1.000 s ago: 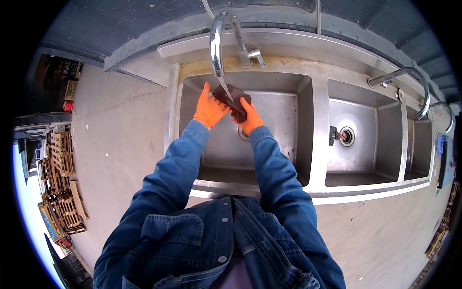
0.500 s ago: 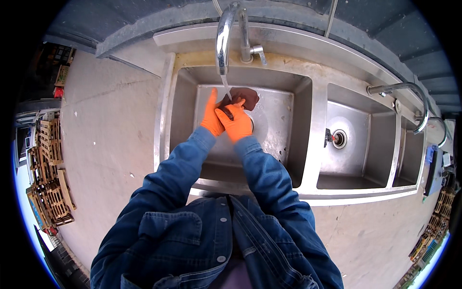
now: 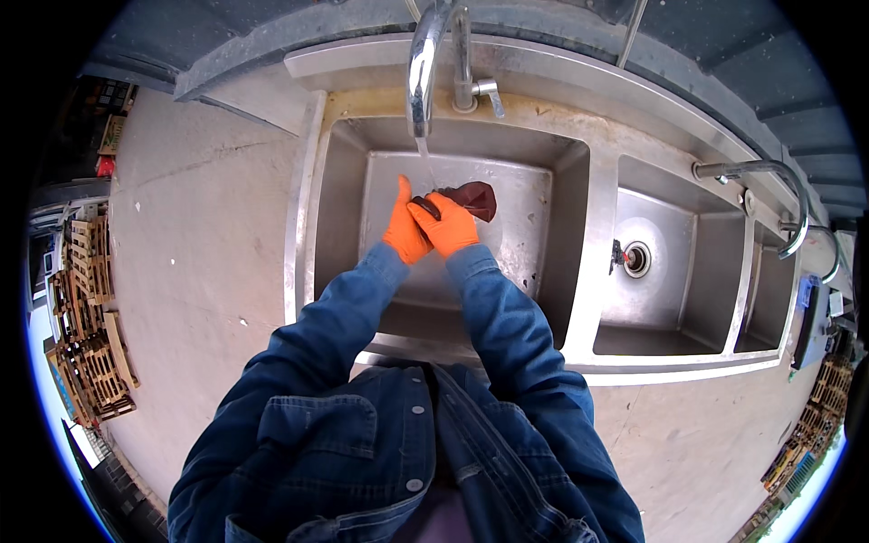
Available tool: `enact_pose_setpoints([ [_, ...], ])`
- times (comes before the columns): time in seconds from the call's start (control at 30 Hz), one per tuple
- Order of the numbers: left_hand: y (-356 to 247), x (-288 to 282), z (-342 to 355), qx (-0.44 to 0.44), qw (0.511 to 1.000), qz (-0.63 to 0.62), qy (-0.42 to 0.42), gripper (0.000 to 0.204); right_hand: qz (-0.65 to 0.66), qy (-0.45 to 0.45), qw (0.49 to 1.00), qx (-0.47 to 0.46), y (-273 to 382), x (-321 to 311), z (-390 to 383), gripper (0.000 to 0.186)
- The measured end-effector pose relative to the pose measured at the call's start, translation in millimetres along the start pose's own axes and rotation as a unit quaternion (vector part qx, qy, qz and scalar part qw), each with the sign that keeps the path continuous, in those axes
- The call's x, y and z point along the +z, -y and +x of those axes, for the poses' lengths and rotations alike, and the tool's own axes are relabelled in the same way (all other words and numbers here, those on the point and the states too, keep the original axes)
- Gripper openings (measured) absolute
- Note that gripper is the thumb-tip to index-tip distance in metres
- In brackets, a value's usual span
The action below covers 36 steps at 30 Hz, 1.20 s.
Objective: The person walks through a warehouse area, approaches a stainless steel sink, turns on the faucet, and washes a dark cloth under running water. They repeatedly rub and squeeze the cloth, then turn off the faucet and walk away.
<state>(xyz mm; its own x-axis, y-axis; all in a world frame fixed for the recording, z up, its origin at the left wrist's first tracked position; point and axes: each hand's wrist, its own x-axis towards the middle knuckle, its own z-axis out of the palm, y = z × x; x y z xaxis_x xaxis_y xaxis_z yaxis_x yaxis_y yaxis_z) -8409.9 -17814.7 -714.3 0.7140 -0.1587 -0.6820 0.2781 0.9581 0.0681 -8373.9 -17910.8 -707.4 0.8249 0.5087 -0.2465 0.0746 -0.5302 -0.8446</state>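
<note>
Both my hands wear orange gloves and meet over the large left sink basin (image 3: 389,172), pressed around a wet reddish-brown cloth (image 3: 477,200). My left hand (image 3: 405,232) has its thumb pointing up, while its fingers are mostly hidden behind the cloth and the other hand. Closed over a bunched part of the cloth, my right hand (image 3: 453,228) lies against the left. The loose end of the cloth sticks out beyond the right knuckles. Water runs from the chrome faucet (image 3: 422,86) just past my hands.
A faucet lever (image 3: 490,89) stands behind the basin. To the right are a middle basin (image 3: 661,235) with a drain (image 3: 637,260), a narrow third basin (image 3: 768,299) and a second curved faucet (image 3: 797,204). Wooden pallets (image 3: 86,317) are stacked at far left.
My right hand has closed further over the cloth; its fingers no longer stick out across it. The cloth's loose end has shifted right and bunched smaller. Water still runs.
</note>
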Motion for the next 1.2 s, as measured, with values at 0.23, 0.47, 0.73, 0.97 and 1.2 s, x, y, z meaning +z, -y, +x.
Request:
enact_pose_setpoints([
  [0.23,2,-42,19,0.149,0.884,0.387,0.214,0.069,-0.072,-0.043,0.996,0.028,-17,2,15,0.034],
  [0.47,-5,-11,2,-0.014,0.995,-0.059,0.084,0.052,0.210,-0.002,0.977,-0.033,-31,30,-20,0.030],
  [0.73,-14,-18,29,0.157,0.986,-0.009,0.050,0.020,0.471,-0.113,0.859,0.166,-58,18,-1,0.037],
  [0.97,-24,-14,41,0.207,0.973,0.087,-0.046,0.025,0.328,-0.175,0.927,-0.039,-11,12,5,0.063],
  [1.2,-21,12,25,0.205,0.958,0.195,-0.033,0.033,0.200,-0.128,0.970,-0.054,-14,31,-10,0.040],
])
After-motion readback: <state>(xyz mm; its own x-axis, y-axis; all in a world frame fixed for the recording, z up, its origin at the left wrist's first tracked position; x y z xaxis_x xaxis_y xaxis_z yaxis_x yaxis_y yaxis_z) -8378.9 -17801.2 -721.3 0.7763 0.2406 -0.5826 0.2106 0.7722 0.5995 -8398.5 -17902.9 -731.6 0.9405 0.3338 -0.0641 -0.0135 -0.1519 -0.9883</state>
